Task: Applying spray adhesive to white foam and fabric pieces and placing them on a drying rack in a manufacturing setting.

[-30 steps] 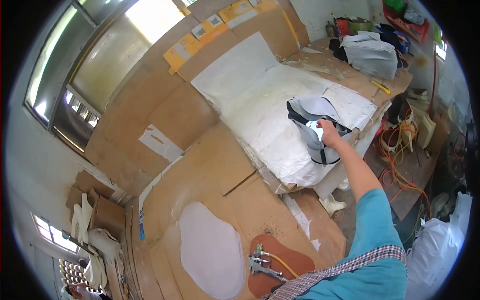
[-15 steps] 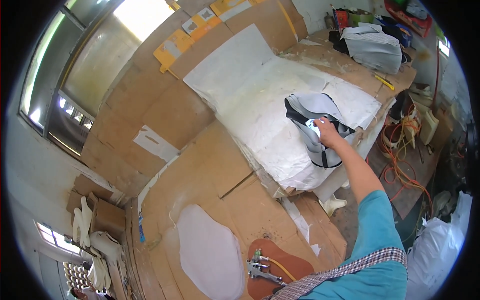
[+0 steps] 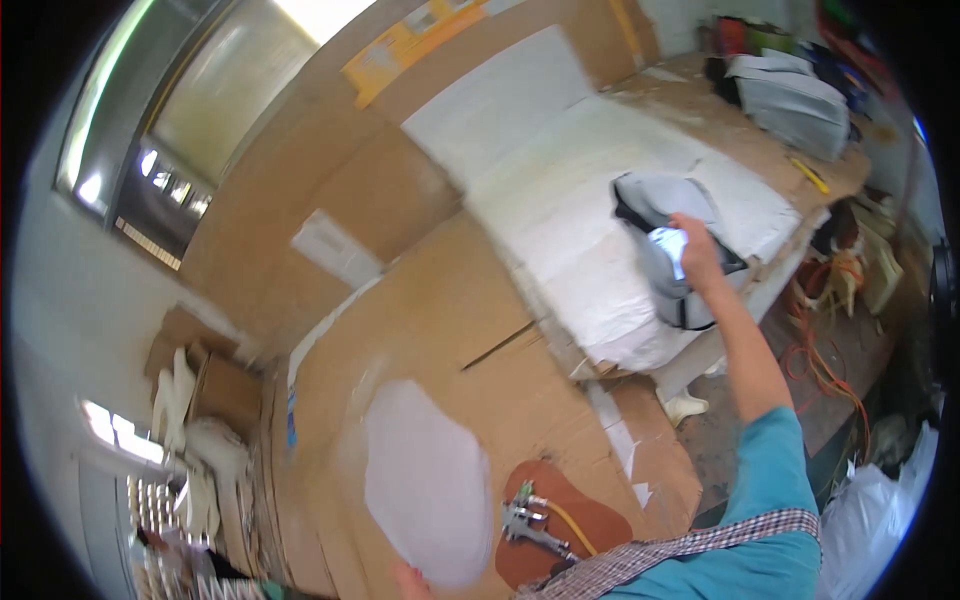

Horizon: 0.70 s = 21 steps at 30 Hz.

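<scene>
My right hand [image 3: 698,255] reaches out over the white-covered bench and is closed on a phone [image 3: 668,248], whose face glows bright. Beneath it lies a pile of grey curved fabric pieces with black edging [image 3: 668,192]. At the lower edge, my left hand [image 3: 412,580] shows only in part, blurred, beside the bottom of a pale grey oval sheet [image 3: 425,480]. To the right of that sheet, a spray gun [image 3: 530,522] with a yellow hose rests on a reddish-brown pad [image 3: 590,510].
White paper [image 3: 560,240] covers the far bench. A yellow cutter knife [image 3: 810,175] and a stack of grey pieces [image 3: 795,105] lie at its far right. Orange hoses [image 3: 825,365] hang and tangle at right, above a white plastic bag [image 3: 880,520]. Cardboard [image 3: 450,300] lines the near table.
The view has shifted, so the scene sits further right and slightly higher. My right hand has tilted the phone, showing more of its bright face. Part of my left hand has entered at the bottom.
</scene>
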Each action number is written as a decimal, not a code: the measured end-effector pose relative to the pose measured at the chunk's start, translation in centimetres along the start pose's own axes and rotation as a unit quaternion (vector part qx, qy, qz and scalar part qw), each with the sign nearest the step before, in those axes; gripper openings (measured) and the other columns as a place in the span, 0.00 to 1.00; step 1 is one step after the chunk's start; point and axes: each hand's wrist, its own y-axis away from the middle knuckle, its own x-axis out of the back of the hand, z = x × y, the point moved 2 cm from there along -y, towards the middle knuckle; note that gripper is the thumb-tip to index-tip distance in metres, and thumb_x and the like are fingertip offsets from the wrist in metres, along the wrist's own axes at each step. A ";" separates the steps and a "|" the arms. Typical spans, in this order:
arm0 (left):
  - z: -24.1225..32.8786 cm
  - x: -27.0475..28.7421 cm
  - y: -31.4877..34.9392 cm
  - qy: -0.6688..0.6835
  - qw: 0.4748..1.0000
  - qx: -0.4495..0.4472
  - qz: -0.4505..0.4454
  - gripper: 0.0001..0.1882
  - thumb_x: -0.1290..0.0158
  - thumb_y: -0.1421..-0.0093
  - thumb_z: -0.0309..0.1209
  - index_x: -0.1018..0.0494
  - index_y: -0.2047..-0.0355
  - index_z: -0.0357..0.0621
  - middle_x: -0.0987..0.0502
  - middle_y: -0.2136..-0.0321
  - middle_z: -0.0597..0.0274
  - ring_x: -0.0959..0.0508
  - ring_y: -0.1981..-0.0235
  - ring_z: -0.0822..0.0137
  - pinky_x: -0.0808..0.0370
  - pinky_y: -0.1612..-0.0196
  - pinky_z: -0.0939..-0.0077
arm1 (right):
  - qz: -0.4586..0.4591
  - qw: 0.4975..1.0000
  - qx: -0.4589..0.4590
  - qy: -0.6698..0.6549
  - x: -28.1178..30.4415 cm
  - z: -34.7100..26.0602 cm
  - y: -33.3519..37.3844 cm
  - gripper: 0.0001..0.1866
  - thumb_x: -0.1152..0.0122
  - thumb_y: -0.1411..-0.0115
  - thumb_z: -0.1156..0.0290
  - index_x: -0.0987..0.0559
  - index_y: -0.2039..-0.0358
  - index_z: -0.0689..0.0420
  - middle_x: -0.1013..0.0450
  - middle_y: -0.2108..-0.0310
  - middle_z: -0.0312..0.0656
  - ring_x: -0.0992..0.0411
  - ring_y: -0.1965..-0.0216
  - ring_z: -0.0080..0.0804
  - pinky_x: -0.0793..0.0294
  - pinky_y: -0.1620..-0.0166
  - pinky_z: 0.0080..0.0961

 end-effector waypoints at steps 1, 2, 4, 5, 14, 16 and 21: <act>-0.1 1.5 0.5 0.013 0.999 0.005 0.030 0.13 0.53 0.45 0.32 0.32 0.59 0.45 0.27 0.70 0.62 0.27 0.71 0.64 0.29 0.69 0.68 | 0.027 0.999 0.031 -0.005 0.9 -1.8 0.3 0.22 0.54 0.57 0.82 0.30 0.58 0.63 0.31 0.62 0.51 0.34 0.57 0.47 0.36 0.51 0.33; -0.5 3.8 1.3 0.027 0.997 0.008 0.069 0.13 0.53 0.45 0.32 0.31 0.58 0.46 0.26 0.70 0.62 0.27 0.71 0.64 0.29 0.68 0.67 | 0.031 0.998 0.049 -0.006 2.0 -4.9 0.9 0.23 0.58 0.60 0.86 0.30 0.59 0.64 0.31 0.62 0.52 0.34 0.57 0.48 0.37 0.51 0.33; 0.3 5.6 0.9 -0.034 0.982 -0.012 0.183 0.13 0.55 0.43 0.31 0.30 0.58 0.45 0.26 0.67 0.62 0.27 0.69 0.65 0.28 0.65 0.67 | 0.018 0.995 0.083 -0.053 2.6 -10.9 3.1 0.22 0.61 0.59 0.90 0.30 0.61 0.65 0.32 0.65 0.51 0.34 0.60 0.47 0.35 0.54 0.32; 0.3 4.7 0.9 -0.114 0.959 -0.004 0.258 0.16 0.55 0.45 0.29 0.31 0.55 0.45 0.26 0.66 0.61 0.27 0.67 0.65 0.28 0.62 0.67 | -0.013 0.992 0.094 -0.078 1.7 -12.8 5.2 0.22 0.61 0.59 0.92 0.30 0.61 0.65 0.32 0.66 0.51 0.33 0.62 0.46 0.34 0.59 0.32; 1.9 -0.1 1.0 -0.314 0.892 0.012 0.326 0.27 0.50 0.53 0.30 0.37 0.50 0.38 0.28 0.58 0.46 0.26 0.58 0.52 0.29 0.57 0.64 | -0.374 0.903 -0.021 -0.211 -8.9 -19.7 28.4 0.15 0.50 0.55 0.86 0.30 0.65 0.60 0.32 0.68 0.50 0.33 0.64 0.50 0.33 0.61 0.35; 3.1 -0.3 1.4 -0.449 0.837 0.034 0.311 0.26 0.49 0.55 0.31 0.34 0.53 0.37 0.27 0.60 0.45 0.26 0.59 0.50 0.29 0.58 0.64 | -0.426 0.877 0.014 -0.222 -9.5 -20.7 29.9 0.14 0.49 0.55 0.83 0.29 0.66 0.59 0.32 0.68 0.50 0.34 0.63 0.49 0.33 0.60 0.38; 5.3 -2.4 1.6 -0.486 0.852 0.002 0.194 0.23 0.47 0.54 0.35 0.30 0.59 0.36 0.26 0.62 0.44 0.26 0.59 0.48 0.29 0.57 0.62 | -0.481 0.858 0.047 -0.173 -9.9 -21.7 30.0 0.14 0.49 0.55 0.83 0.29 0.65 0.58 0.31 0.67 0.50 0.34 0.62 0.49 0.33 0.59 0.38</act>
